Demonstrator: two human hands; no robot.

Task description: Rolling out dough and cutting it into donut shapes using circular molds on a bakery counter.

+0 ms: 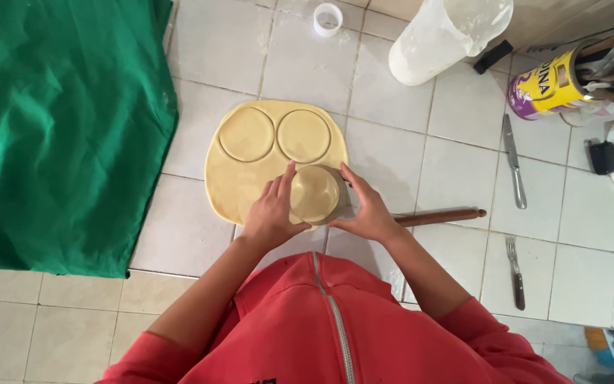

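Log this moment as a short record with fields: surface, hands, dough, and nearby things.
surface: white tiled counter
left hand: grips the left side of a round cutter
right hand: grips the cutter's right side
dough: flat yellow sheet under the cutter, two circles already cut at its far edge
rolling pin: behind the right hand
cutlery: knife and fork to the right
cloth: green, at the left
far edge: white jug, small white ring

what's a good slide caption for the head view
Both hands, left hand and right hand, press a round cutter into rolled dough beside two cut circles.
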